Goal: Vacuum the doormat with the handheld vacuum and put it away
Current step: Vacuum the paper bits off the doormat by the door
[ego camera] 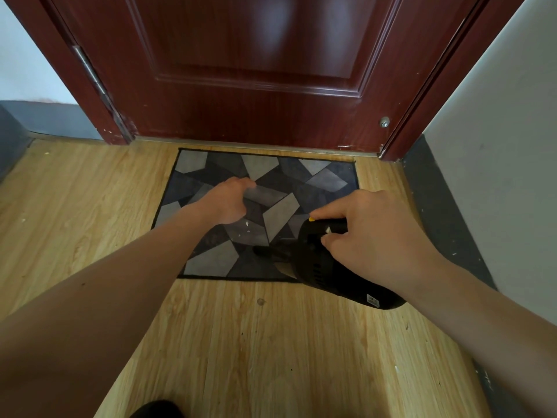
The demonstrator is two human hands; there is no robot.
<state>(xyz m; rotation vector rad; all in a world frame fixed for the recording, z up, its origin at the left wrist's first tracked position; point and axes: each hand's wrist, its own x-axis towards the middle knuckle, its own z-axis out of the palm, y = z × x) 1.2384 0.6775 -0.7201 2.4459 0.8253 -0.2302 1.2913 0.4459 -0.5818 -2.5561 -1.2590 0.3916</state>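
Head view looks down on a patterned grey doormat lying flat on the wood floor, just in front of a dark red door. The right hand grasps the black handheld vacuum from above, fingers curled round the upper part of its body near a small yellow button. The left hand hovers over the middle of the mat with fingers loosely bent and holding nothing; whether the fingertips touch the pile cannot be told.

The vacuum sits at the mat's near right corner. Its body looks like rigid moulded plastic, compact enough for one hand, probably with most of its weight in the fat rear section, so the grip over the top near the button seems the sensible place to hold it. The shell looks smooth, so a wrapped grip suits it better than a pinch.

Its long axis runs from the labelled rear end, which hangs over the bare floor at lower right, up and leftward to the narrow nozzle, which points left across the mat. A few pale scraps lie on the pile just beyond the nozzle. The mat itself looks thin and soft, likely to ruck if pushed hard.
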